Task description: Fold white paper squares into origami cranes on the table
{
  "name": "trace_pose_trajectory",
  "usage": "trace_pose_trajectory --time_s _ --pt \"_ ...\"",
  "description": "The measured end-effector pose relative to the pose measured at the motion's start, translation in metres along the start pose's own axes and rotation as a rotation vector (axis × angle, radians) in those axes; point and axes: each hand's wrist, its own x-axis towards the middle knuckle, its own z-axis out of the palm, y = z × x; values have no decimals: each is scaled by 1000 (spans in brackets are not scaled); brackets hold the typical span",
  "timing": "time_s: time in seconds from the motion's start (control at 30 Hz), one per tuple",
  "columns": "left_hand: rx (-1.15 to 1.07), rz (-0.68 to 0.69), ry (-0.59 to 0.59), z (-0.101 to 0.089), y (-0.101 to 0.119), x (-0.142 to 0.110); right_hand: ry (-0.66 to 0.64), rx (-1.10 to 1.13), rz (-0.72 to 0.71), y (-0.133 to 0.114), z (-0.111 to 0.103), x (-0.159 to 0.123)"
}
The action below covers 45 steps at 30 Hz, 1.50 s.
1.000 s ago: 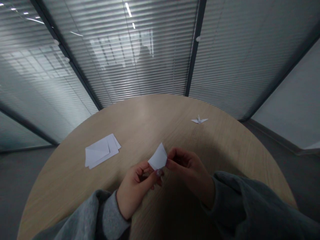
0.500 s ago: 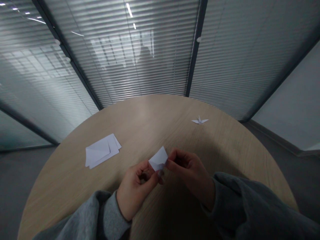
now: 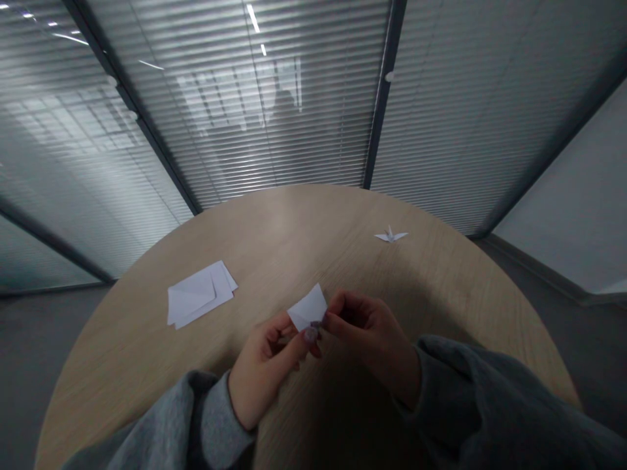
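Note:
A small folded piece of white paper is held between my two hands, just above the table. My left hand grips its lower left part, thumb on top and fingers underneath. With thumb and index finger, my right hand pinches the paper's right corner. The lower edge of the paper is partly hidden by my left thumb. On the far right of the table stands a white paper crane with spread wings, away from both hands.
Several white paper sheets lie overlapping on the left of the round wooden table. Beyond its far edge are glass panels with blinds and dark frames. A white wall stands at the right.
The folded paper has shifted slightly left and up. My left thumb has moved up over its lower edge. My right hand keeps its pinch, nearly unmoved.

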Motion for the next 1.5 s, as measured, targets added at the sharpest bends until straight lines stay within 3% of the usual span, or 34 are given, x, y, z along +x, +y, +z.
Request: trace_pose_trajectory --time_s 0.13,0.37,0.6,0.93,1.5 --pt "46 -60 41 2 2 1 15 -58 6 -2 -1 -1" --pt "64 -4 35 1 2 1 7 -12 28 -3 -1 0" --pt "8 -68 1 2 5 1 -93 132 40 0 2 2" --pt "31 -79 20 -2 3 0 9 -92 65 -2 -6 4" --pt "145 117 18 2 5 -1 59 -48 52 -2 -1 0"
